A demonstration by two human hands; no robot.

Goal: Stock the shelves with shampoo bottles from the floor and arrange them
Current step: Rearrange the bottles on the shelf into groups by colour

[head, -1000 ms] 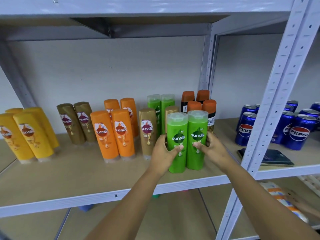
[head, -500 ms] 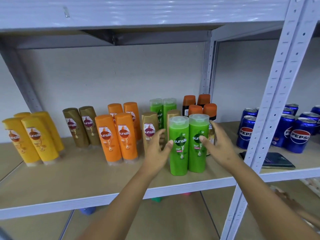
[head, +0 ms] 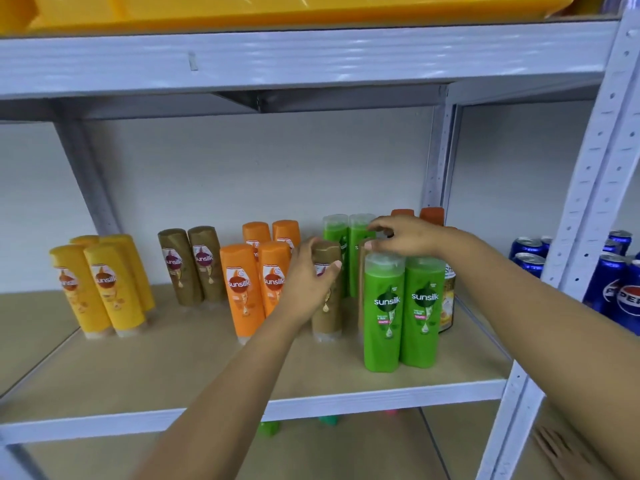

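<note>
My left hand (head: 306, 282) has its fingers wrapped round the brown bottle (head: 326, 296), which stands on the shelf (head: 180, 362) just left of two near green bottles (head: 403, 313). My right hand (head: 407, 237) reaches over those green ones, fingers curled onto the cap of a second brown bottle (head: 363, 247) mostly hidden behind them. Orange bottles (head: 258, 282) crowd my left wrist; yellow bottles (head: 100, 289) stand far left. Blue cans (head: 620, 292) sit right, past the upright (head: 588, 188).
</note>
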